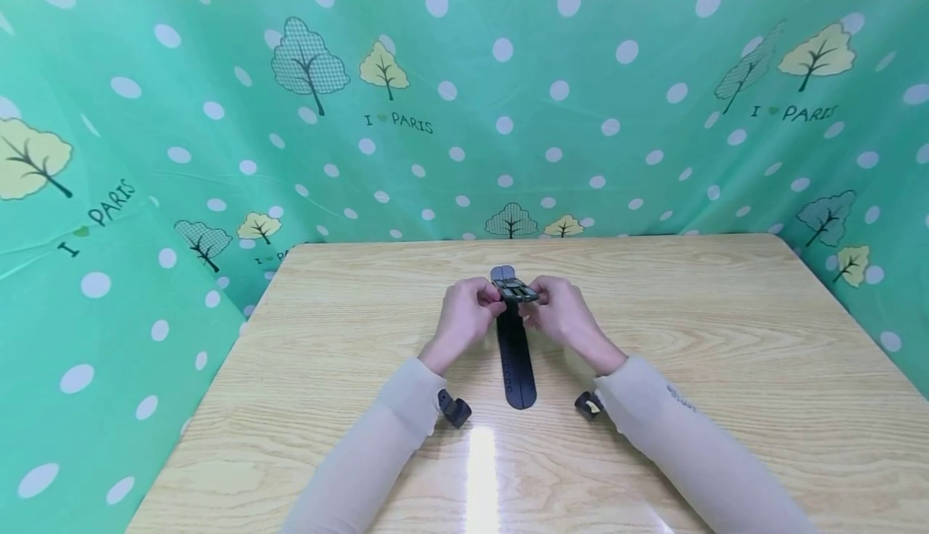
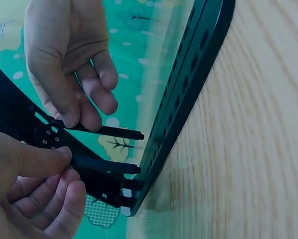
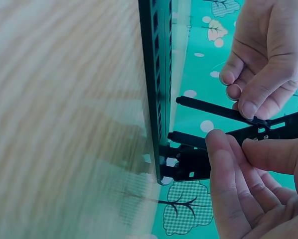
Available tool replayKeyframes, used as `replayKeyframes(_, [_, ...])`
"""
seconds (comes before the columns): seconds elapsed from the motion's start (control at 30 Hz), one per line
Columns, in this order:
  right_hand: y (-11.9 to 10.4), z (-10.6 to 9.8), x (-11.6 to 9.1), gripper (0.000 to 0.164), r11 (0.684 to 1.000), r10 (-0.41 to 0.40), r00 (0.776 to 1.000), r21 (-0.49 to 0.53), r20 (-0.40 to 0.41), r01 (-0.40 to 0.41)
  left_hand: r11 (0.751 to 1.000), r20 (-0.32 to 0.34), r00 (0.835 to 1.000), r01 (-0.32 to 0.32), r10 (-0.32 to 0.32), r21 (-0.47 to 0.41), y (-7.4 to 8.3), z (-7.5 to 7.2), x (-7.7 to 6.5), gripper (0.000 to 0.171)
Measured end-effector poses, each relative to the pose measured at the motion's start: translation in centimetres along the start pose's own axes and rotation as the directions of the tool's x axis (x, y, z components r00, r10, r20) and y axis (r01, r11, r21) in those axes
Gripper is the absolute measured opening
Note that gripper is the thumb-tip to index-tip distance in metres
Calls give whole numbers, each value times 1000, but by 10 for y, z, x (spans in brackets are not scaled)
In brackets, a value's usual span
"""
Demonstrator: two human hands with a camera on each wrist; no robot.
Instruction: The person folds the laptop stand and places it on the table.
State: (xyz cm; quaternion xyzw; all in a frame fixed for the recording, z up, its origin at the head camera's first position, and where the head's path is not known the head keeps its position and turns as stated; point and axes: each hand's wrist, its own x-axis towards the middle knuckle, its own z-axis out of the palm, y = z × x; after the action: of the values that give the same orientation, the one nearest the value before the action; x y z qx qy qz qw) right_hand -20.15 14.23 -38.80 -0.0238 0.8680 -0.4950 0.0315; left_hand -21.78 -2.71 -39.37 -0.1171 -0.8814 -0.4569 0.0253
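A black folding stand [image 1: 516, 356] is partly opened, its long slotted base [image 2: 181, 94] lying lengthwise on the table. Its upper panel [image 3: 194, 164] tilts up from a hinge at the far end. Two slim prop legs [image 2: 124, 132] stick out from the panel toward the base's row of slots, their tips apart from each other. My left hand [image 1: 468, 312] pinches one leg near its pivot between thumb and index finger. On the other side my right hand [image 1: 564, 312] pinches the second leg [image 3: 186, 139] the same way.
The stand is in the middle of the wood-grain table [image 1: 348, 437]. Small black camera mounts [image 1: 455, 409] sit at the inner side of both sleeves. A green dotted cloth [image 1: 464, 155] hangs behind the table and along its sides.
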Motion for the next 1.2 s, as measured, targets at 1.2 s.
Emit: replayKeyframes(1.2, [3, 1, 3, 27, 997, -29, 1000, -77, 7, 30, 995, -20, 999, -40, 42, 89, -6, 0, 2, 3])
